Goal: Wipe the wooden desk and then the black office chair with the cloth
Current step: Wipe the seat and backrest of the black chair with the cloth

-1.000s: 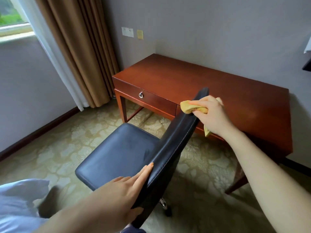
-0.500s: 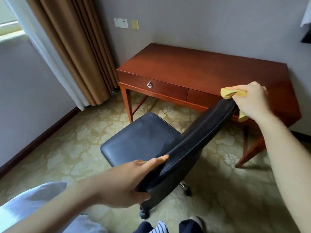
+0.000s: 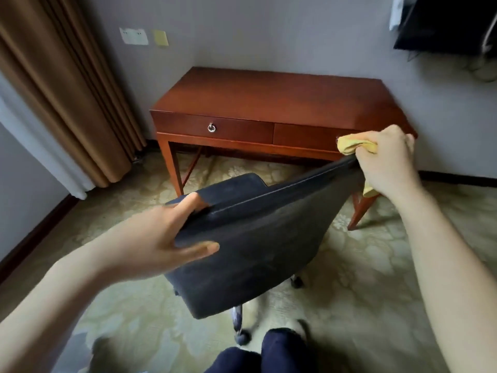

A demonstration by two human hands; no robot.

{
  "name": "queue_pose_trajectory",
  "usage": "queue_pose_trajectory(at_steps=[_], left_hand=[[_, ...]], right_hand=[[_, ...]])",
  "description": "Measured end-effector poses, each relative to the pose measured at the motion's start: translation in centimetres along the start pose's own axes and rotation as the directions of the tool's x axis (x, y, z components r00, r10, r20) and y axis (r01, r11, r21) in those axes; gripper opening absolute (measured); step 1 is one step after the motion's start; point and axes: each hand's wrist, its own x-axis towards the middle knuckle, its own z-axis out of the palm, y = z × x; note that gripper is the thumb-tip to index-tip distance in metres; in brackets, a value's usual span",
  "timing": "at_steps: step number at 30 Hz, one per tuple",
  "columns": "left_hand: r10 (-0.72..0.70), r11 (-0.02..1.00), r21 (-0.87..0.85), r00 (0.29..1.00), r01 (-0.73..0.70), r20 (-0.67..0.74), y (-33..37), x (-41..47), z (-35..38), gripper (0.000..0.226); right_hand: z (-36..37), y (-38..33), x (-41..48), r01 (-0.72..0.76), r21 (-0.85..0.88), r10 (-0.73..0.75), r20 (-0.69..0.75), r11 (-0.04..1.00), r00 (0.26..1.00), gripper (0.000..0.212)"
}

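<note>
Gripping the chair (image 3: 255,232) with the left hand (image 3: 150,243), pinching the cloth (image 3: 352,145) on its top corner with the right hand (image 3: 387,160); beyond, a closed drawer (image 3: 215,127).

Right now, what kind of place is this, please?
Probably a hotel room, though a home bedroom is possible: a wooden desk stands against the wall, long brown curtains hang at the left, and patterned carpet covers the floor.

Reddish-brown wooden desk (image 3: 269,95) against the grey wall, drawer fronts closed, black office chair (image 3: 255,238) just before it, backrest toward the camera, yellow cloth (image 3: 352,145) bunched in the right hand (image 3: 387,160) at the backrest's top right corner
</note>
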Motion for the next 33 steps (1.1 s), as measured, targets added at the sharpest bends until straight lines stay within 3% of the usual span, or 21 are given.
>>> queue_pose_trajectory(at_steps=[2,4,8,12,17,21,25,28,31,32,33], left_hand=[[0.032,0.983,0.184,0.966,0.016,-0.257,-0.8,0.0,1.4,0.049],[0.125,0.943,0.329,0.870,0.044,-0.476,-1.8,0.3,2.4,0.059],[0.187,0.916,0.381,0.702,0.128,-0.687,-5.2,0.9,3.1,0.059],[0.139,0.939,0.311,0.662,0.149,-0.737,-9.0,-0.2,2.6,0.054],[0.042,0.958,0.248,0.782,0.145,-0.622,-11.6,-0.4,1.1,0.053],[0.026,0.961,0.217,0.731,0.169,-0.682,-13.0,-0.8,1.2,0.050],[-0.023,0.958,0.174,0.664,0.229,-0.747,-13.3,-0.9,2.1,0.047],[-0.091,0.978,0.055,0.649,0.202,-0.755,-12.2,-0.8,3.9,0.055],[0.067,0.996,0.031,0.502,-0.080,-0.862,-9.3,-1.6,7.9,0.049],[0.113,0.978,0.007,0.503,-0.207,-0.857,-8.1,-1.9,9.6,0.045],[0.123,0.941,-0.079,0.551,-0.330,-0.825,-6.8,-2.4,11.3,0.041]], right_hand=[[0.1,-1.0,-2.2,0.055,0.001,-0.055,-0.067,0.998,0.996,0.028],[0.5,-1.8,-4.2,0.101,0.024,-0.095,-0.165,0.995,0.982,0.026],[1.7,-4.4,-8.1,0.128,0.089,-0.092,-0.329,0.988,0.940,0.029],[3.3,-7.9,-12.0,0.163,0.100,-0.105,-0.434,0.982,0.895,0.032],[6.6,-11.6,-15.9,0.186,0.229,0.005,-0.643,0.956,0.766,0.032],[8.5,-14.8,-17.3,0.232,0.424,0.157,-0.704,0.875,0.692,0.034],[8.8,-16.0,-18.8,0.262,0.610,0.234,-0.612,0.747,0.756,0.035],[7.5,-16.1,-19.9,0.160,0.846,0.386,-0.390,0.509,0.836,0.035],[6.8,-15.8,-21.4,0.058,0.940,0.390,-0.196,0.337,0.900,0.035],[6.8,-15.7,-22.0,0.031,0.954,0.357,-0.141,0.298,0.923,0.034],[6.8,-15.6,-22.6,0.000,0.967,0.311,-0.082,0.257,0.947,0.034]])
